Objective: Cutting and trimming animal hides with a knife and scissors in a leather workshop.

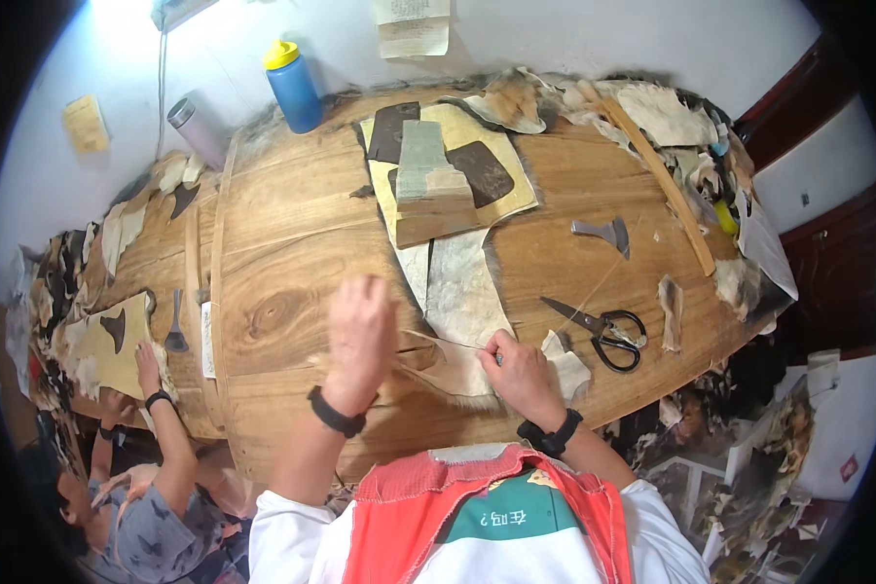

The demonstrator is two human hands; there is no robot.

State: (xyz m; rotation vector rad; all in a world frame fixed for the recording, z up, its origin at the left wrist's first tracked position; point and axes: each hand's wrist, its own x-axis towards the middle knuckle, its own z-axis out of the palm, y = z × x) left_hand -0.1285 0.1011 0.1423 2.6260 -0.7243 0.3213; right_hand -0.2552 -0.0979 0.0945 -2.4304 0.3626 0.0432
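While the right grip (519,370) pinches a pale hide piece (450,370), I cannot tell whether the blurred left grip (362,329) is closed.

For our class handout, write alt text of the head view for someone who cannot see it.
A person's right hand holds a pale hide piece on a wooden table; the left hand, blurred, is nearby. Black-handled scissors lie to the right, and a co-worker works at the far left.
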